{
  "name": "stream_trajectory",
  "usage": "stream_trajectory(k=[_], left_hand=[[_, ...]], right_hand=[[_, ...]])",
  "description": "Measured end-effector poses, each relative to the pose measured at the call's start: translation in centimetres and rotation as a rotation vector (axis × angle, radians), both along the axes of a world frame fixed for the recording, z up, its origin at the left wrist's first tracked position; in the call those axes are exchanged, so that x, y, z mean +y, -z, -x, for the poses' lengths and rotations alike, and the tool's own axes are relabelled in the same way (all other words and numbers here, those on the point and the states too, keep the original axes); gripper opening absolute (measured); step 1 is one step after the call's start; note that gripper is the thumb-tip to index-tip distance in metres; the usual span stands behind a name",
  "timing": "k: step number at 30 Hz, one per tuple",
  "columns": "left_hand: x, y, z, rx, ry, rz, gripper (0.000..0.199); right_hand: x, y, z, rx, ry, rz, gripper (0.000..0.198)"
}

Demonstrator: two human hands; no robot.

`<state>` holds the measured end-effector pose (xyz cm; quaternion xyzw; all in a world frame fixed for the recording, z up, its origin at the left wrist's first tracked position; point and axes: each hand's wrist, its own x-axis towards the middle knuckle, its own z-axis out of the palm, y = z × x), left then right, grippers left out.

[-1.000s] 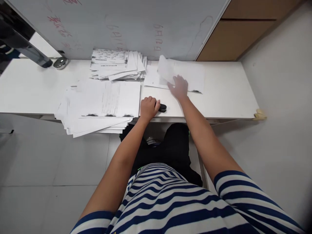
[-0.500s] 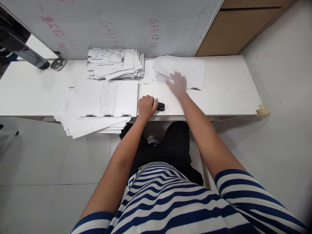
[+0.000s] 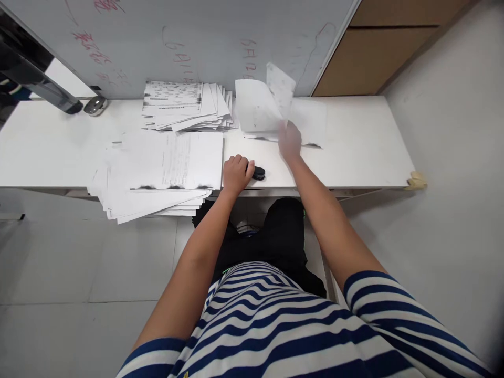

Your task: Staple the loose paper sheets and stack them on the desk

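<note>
My left hand [image 3: 236,175] rests near the desk's front edge, its fingers wrapped round a small black stapler [image 3: 258,174]. Only the rounded end of the stapler shows past my thumb. My right hand [image 3: 290,140], slightly blurred, is closed on the lower edge of some paper sheets [image 3: 258,107]. These sheets stand partly lifted and curl apart, one leaning left and another sticking up to the right. Behind my right hand, another white sheet [image 3: 311,118] with a dark smudge along its edge lies flat on the desk.
A stack of printed papers [image 3: 177,105] lies at the back by the whiteboard [image 3: 212,42]. Nearer me, a fanned pile of papers [image 3: 173,163] hangs over the front edge of the white desk [image 3: 362,142]. A computer mouse [image 3: 95,106] sits at the back left.
My right hand has closed from a spread, flat position onto the sheets and lifted them off the desk. My left hand stays in place with the stapler.
</note>
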<state>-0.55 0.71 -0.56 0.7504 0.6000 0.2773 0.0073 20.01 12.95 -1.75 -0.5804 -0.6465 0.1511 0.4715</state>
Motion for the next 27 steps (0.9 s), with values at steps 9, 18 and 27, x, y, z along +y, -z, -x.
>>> stream_trajectory(k=[9, 18, 27], left_hand=[[-0.5, -0.3, 0.4, -0.209, -0.128, -0.121, 0.029], [-3.1, -6.2, -4.1, -0.984, 0.23, 0.503, 0.064], [-2.5, -6.1, -7.1, -1.176, 0.186, 0.711, 0.092]], right_hand=[[-10.6, -3.6, -2.2, 0.963, 0.064, 0.172, 0.052], [-21.7, -3.0, -4.7, 1.077, -0.101, 0.467, 0.045], [-22.8, -2.2, -5.9, 0.906, 0.043, 0.317, 0.064]])
